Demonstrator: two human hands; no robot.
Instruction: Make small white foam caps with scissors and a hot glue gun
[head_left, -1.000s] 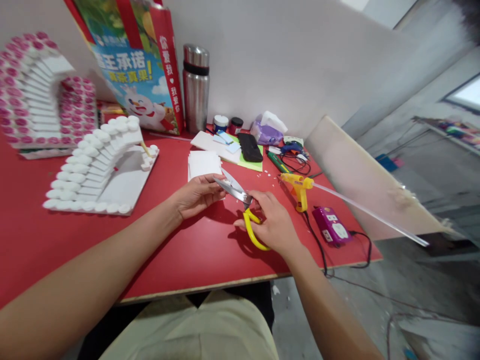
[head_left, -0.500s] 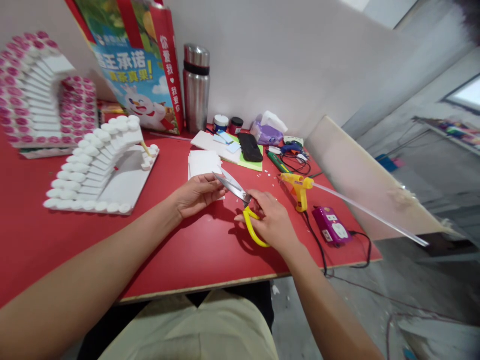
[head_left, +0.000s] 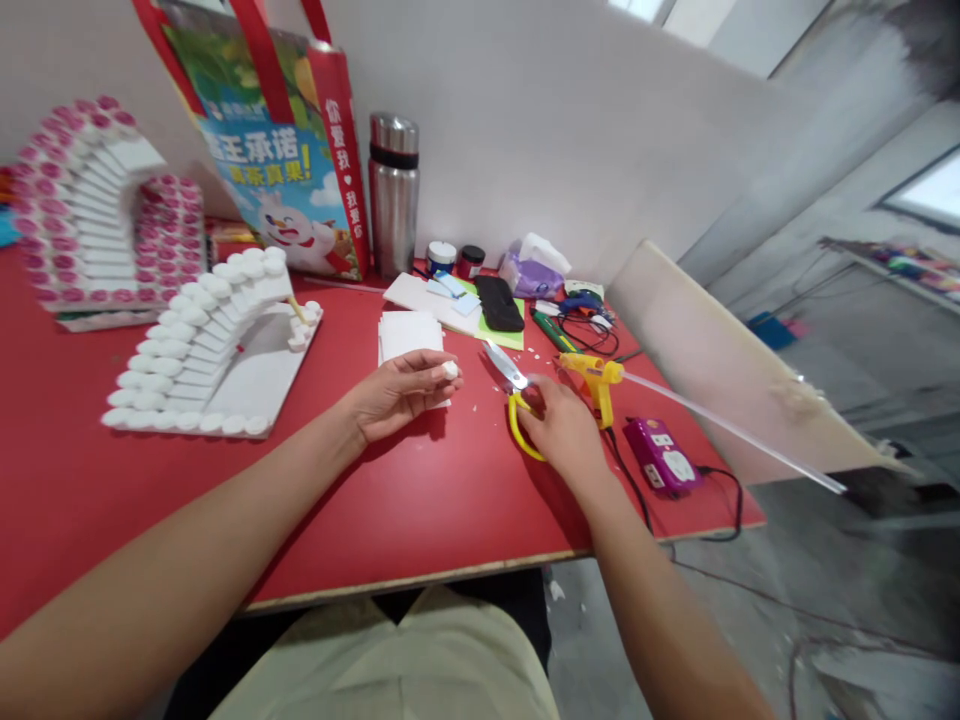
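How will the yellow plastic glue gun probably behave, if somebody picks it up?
The yellow plastic glue gun looks rigid, so it should hardly bend. It may feel unbalanced, because a long translucent stick juts from its back. The black cord at its handle would probably drag.

And there's the left hand (head_left: 401, 395) pinching a small white piece (head_left: 450, 370), while the right hand (head_left: 562, 415) grips yellow-handled scissors (head_left: 516, 382) (yellow glue gun (head_left: 595, 374) just beside it) at the red table (head_left: 420, 520)!
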